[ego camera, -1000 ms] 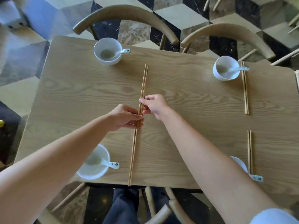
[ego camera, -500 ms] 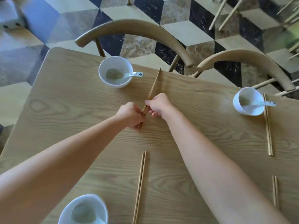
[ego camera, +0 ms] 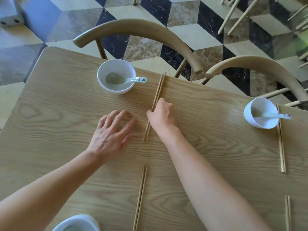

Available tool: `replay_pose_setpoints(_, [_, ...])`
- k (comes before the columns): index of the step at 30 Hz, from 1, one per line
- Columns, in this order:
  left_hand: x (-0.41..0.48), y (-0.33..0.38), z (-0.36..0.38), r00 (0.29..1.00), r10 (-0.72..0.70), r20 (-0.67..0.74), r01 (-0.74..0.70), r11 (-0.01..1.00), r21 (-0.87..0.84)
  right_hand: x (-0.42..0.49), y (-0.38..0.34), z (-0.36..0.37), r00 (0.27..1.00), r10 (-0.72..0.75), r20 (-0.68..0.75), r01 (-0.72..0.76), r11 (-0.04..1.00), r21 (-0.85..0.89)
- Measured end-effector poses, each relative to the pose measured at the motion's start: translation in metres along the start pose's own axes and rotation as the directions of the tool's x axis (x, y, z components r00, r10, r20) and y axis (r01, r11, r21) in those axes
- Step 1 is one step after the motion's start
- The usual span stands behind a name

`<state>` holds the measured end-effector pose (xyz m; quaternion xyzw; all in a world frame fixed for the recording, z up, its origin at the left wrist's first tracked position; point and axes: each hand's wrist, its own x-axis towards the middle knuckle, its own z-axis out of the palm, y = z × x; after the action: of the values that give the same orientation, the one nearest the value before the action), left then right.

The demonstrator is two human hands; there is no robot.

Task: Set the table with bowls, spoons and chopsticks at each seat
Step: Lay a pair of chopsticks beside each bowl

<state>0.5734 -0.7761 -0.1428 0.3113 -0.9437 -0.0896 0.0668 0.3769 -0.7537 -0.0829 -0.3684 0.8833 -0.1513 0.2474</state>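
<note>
While the left hand spreads its grip open over the worktop, holding nothing, the right hand clamps its grip on the far chopsticks, lying just right of the far-left bowl.

Bright, soft daylight with a warm yellowish tint. A pale patch of glare lies on the wooden surface at right centre, just left of a white bowl. Shadows are faint and soft-edged. The left hand is slightly smeared by motion blur at its fingers. The right hand and the chopsticks it holds look sharper. Wide-angle distortion bows the surface's edges, most strongly toward the corners. The floor at upper left has a bluish cast, a green blur sits at the upper right edge, and the nearest bowl at the bottom edge is soft.
</note>
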Motion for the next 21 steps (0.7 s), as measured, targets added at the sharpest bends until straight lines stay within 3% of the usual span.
replay_pose_setpoints(3, [-0.01, 0.005, 0.001, 0.968, -0.249, 0.019, 0.249, 0.969, 0.0, -0.004, 0.003, 0.002, 1.0, -0.012, 0.002, 0.012, 1.0, -0.022])
replay_pose_setpoints(7, [-0.006, 0.008, 0.0, 0.918, -0.391, 0.062, 0.389, 0.92, 0.037, -0.008, 0.006, 0.008, 1.0, -0.014, -0.015, 0.014, 1.0, -0.021])
replay_pose_setpoints(21, [-0.004, 0.008, 0.0, 0.892, -0.443, 0.084, 0.44, 0.896, 0.054, -0.017, -0.002, 0.003, 0.998, 0.055, -0.029, -0.055, 0.998, -0.002])
